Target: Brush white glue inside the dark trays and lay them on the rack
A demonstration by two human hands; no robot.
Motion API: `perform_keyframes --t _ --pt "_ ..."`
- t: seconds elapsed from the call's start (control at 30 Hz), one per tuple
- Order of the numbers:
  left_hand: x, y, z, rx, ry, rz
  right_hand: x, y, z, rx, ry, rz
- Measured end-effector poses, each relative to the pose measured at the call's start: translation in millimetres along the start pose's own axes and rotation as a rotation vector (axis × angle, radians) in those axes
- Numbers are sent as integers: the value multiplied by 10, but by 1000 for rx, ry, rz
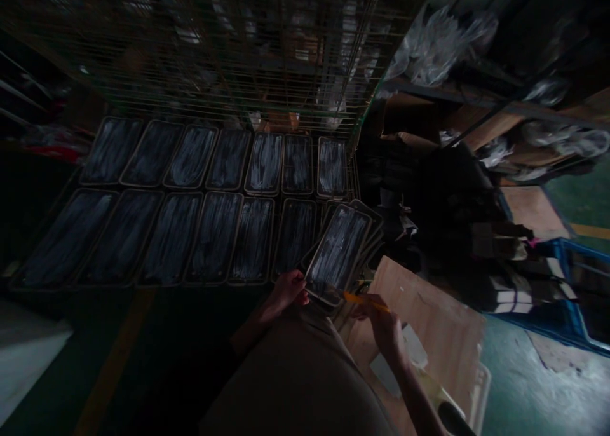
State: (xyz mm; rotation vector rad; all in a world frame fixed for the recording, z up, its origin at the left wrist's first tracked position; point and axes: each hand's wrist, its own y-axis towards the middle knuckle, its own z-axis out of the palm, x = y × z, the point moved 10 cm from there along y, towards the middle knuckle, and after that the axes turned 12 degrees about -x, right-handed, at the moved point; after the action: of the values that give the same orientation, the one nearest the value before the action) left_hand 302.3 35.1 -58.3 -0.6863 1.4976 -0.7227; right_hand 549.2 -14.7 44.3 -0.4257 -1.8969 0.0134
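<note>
A dark rectangular panel (pixel 339 252) with rounded corners and a pale rim lies tilted on a small stack of similar pieces. Whitish streaks run along its surface. My left hand (pixel 289 288) is closed on its near left corner, thumb and fingers at the rim. In my right hand (pixel 381 321) is a brush (pixel 355 297) with an orange-yellow handle, its tip at the panel's near end. The bristles are dim and hard to make out. Two rows of like panels (pixel 216 232), most of them streaked too, spread out to the left.
Behind the rows rises a wire mesh cage (pixel 229 48). A wooden board (pixel 429 302) with a pale container on it lies by my right arm. Farther right are a blue crate (pixel 562 321) and shelves with plastic-wrapped items (pixel 433 45). A white block (pixel 28 353) stands at left.
</note>
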Motion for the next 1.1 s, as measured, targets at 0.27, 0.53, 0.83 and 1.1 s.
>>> perform_keyframes --t 0.27,0.53,0.83,1.1 --pt "-66 -45 -13 2 24 45 38 -146 55 -2 14 -30" --pt "-64 -49 17 16 27 51 151 371 -358 -281 -71 -85" --pt "-55 -101 47 50 -45 16 345 599 -109 -370 -195 -176" --pt "-6 -133 95 179 -135 -51 338 40 -266 -366 -150 27"
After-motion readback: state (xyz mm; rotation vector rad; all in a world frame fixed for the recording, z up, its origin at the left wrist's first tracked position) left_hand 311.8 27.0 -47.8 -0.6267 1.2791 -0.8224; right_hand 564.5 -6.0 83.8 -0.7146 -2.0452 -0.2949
